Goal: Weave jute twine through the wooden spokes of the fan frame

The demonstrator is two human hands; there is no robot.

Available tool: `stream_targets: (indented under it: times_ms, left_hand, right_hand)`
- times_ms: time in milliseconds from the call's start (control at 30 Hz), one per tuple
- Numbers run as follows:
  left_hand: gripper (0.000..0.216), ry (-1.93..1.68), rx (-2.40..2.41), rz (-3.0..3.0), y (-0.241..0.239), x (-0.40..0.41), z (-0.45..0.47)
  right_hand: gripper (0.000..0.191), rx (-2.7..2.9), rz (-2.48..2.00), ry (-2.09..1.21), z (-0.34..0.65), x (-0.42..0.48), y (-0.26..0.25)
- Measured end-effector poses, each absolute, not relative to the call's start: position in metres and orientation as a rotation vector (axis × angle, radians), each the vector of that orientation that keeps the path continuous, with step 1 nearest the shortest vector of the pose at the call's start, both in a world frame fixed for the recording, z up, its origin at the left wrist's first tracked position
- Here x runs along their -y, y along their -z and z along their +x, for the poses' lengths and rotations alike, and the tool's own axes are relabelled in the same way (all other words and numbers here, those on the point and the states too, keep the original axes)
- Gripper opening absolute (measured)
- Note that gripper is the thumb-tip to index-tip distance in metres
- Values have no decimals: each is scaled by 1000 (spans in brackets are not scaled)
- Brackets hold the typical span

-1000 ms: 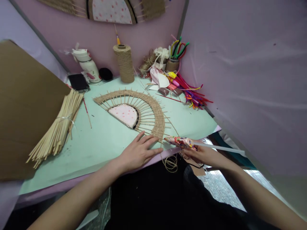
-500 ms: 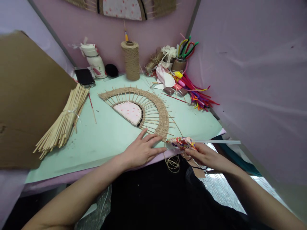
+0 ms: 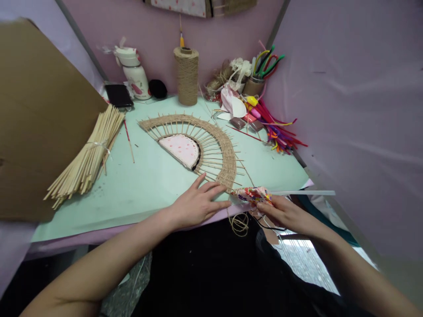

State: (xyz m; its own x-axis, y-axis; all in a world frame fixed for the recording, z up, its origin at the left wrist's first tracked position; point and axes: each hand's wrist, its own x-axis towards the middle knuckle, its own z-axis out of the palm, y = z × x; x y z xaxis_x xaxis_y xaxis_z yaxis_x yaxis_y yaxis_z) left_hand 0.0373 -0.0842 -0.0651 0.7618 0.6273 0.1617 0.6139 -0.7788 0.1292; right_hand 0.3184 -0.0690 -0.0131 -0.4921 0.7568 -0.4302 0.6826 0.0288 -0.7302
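A half-round woven fan (image 3: 226, 158) of twine and thin sticks lies on the table, with a pink-spotted white half-disc (image 3: 180, 150) at its centre. My left hand (image 3: 193, 203) rests flat by the fan's lower end, fingers spread and touching its edge. In my right hand (image 3: 284, 215) is a glue gun (image 3: 253, 195) with a floral cover, its fingers wrapped round the handle. A long translucent glue stick (image 3: 306, 193) sticks out of its back. The gun's tip points left at the fan's lower corner, close to my left fingertips. Loose twine (image 3: 239, 223) hangs over the table edge between my hands.
A bundle of thin sticks (image 3: 87, 158) leans by a cardboard sheet (image 3: 42, 119) on the left. Along the back stand a white bottle (image 3: 135, 77), a twine spool (image 3: 187, 77) and a scissors holder (image 3: 254, 84). Colourful pipe cleaners (image 3: 279, 132) lie at the right.
The camera view has shifted slightly, so the background things sit higher and a little to the right. Both hands and the glue gun stay nearly in place at the fan's corner.
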Motion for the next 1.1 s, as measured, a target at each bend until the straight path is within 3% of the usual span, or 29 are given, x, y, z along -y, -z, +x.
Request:
stream_targets:
  times_ms: [1100]
  left_hand:
    - [37,-315,-1009,2900,65,85,37]
  right_hand:
    - [52,2307,-1620,-1428,313,70,4]
